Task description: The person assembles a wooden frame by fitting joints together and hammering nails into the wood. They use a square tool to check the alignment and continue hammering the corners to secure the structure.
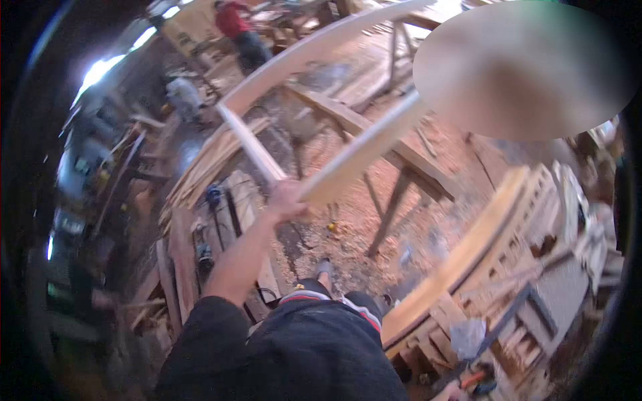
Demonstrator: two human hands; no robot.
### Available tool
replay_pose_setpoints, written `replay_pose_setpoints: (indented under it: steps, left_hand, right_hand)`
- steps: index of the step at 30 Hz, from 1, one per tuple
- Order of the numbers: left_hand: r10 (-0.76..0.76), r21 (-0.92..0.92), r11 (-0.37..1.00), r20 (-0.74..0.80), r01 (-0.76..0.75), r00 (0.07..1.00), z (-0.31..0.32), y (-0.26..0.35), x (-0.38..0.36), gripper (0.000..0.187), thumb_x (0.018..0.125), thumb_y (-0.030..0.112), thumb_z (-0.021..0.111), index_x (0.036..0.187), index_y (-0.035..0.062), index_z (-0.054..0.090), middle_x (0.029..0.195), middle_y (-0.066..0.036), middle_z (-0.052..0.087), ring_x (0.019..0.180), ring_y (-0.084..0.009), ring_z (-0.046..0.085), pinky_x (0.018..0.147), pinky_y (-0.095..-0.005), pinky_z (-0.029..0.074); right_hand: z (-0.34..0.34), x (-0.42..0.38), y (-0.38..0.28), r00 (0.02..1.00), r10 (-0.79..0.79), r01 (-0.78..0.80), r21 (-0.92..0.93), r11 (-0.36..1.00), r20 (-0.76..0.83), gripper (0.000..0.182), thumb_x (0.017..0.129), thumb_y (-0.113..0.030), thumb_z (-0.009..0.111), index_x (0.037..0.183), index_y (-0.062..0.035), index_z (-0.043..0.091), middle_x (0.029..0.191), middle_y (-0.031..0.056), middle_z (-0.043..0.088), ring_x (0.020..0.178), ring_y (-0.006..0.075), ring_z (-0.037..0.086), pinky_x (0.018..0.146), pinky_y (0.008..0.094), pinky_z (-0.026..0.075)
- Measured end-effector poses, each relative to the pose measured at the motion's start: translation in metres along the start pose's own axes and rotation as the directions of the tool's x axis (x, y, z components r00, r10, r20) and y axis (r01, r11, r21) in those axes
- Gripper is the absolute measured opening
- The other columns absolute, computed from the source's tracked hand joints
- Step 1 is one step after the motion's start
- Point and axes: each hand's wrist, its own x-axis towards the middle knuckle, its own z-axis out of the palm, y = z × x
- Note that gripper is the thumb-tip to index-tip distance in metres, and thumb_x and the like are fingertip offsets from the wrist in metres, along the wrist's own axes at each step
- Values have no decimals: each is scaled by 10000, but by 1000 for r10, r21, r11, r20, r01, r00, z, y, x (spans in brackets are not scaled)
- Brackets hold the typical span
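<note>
My left hand (289,199) is closed around the near corner of a large pale wooden frame (364,157). From that corner, one long board runs up to the right and a shorter board (251,144) leads to a curved far side (287,63). The frame lies over a wooden trestle (361,123). My right hand (453,391), low at the bottom edge, is right beside an orange and dark tool (473,379). Its fingers are blurred and partly cut off, so I cannot tell whether they grip the tool.
Wood shavings (348,234) cover the floor around the trestle. A curved plank (461,260) and a pile of wood offcuts (521,321) lie on the right. Long boards (184,247) are stacked on the left. A person in red (233,23) stands at the back.
</note>
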Motion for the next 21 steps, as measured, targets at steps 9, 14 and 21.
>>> replay_pose_setpoints:
  steps: [9, 14, 21]
  left_hand:
    - [169, 63, 983, 41, -171, 985, 8, 18, 9, 358, 807, 208, 732, 1092, -1, 677, 1030, -217, 664, 990, -388, 613, 903, -458, 453]
    - [-34, -158, 986, 153, 59, 988, 19, -7, 3, 401, 857, 228, 704, 1147, -37, 620, 1034, -218, 659, 981, -398, 602, 895, -455, 456]
    - [-176, -334, 902, 297, 275, 938, 19, -2, 6, 340, 915, 176, 675, 1169, -40, 605, 1055, -118, 653, 943, -206, 612, 812, -330, 490]
  right_hand:
    - [-21, -43, 20, 842, -49, 313, 413, 855, -537, 230, 826, -188, 657, 913, 18, 604, 884, 237, 655, 821, 420, 627, 753, 490, 482]
    - [-23, -123, 1, 937, -229, 340, 531, 776, -265, 151, 898, -179, 621, 903, -27, 621, 818, 176, 671, 764, 352, 658, 683, 451, 506]
    - [60, -200, 45, 996, -82, 56, 502, 863, 31, 182, 874, -207, 642, 926, -36, 677, 832, 175, 697, 818, 361, 679, 755, 430, 529]
